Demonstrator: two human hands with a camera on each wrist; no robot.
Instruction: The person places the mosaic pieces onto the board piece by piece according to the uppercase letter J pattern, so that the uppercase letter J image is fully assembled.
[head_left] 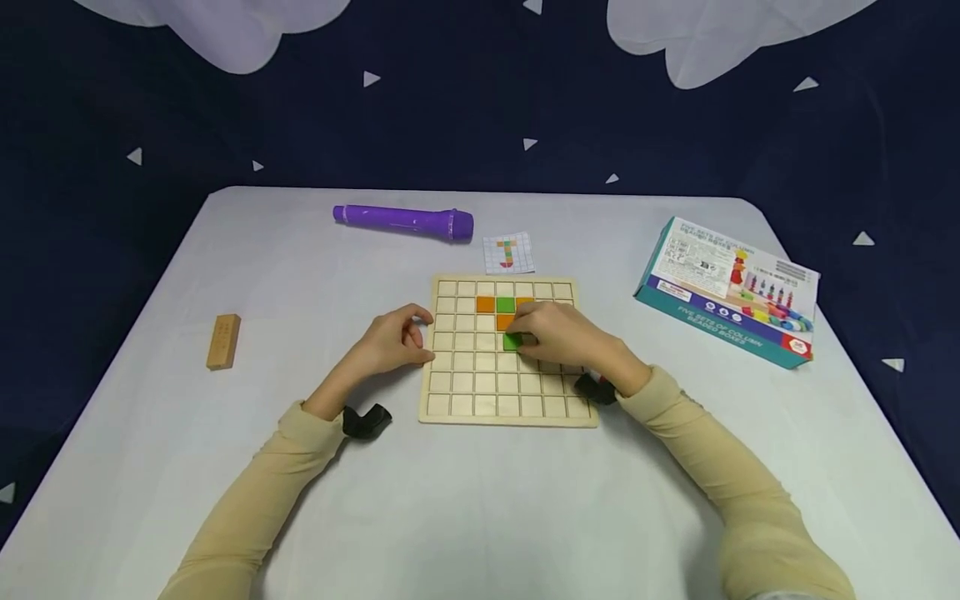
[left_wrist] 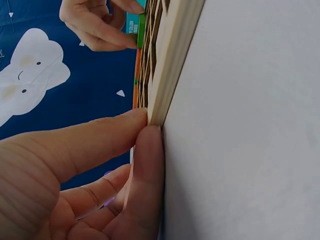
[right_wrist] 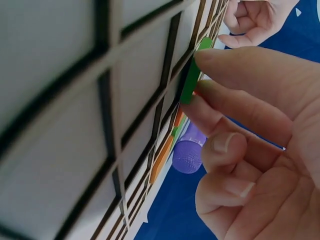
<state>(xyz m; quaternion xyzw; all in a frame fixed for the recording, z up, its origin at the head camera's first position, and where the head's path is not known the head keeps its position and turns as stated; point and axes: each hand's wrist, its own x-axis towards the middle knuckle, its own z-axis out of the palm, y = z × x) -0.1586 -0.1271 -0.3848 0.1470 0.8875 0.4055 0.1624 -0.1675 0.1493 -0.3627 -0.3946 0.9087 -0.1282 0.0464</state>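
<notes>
A wooden grid board (head_left: 462,383) lies on the table. My left hand (head_left: 393,340) rests at its left edge, thumb and index fingertip touching the rim apart from each other; the left wrist view shows these fingertips (left_wrist: 149,145) against the wood. My right hand (head_left: 562,333) pinches a green square tile (right_wrist: 196,70) between thumb and fingers. That tile is tilted against the grid, just below an orange tile (head_left: 505,322). Above that, a row holds an orange tile (head_left: 485,304), a green tile (head_left: 506,305) and another orange tile (head_left: 524,302), partly hidden by the right hand.
Behind the board lies a pattern card (head_left: 508,252) with a coloured figure. A purple microphone (head_left: 405,222) lies at the back. A beaded-toy box (head_left: 731,292) sits on the right, and a small wooden block (head_left: 223,342) on the left. The white table (head_left: 480,508) extends around them.
</notes>
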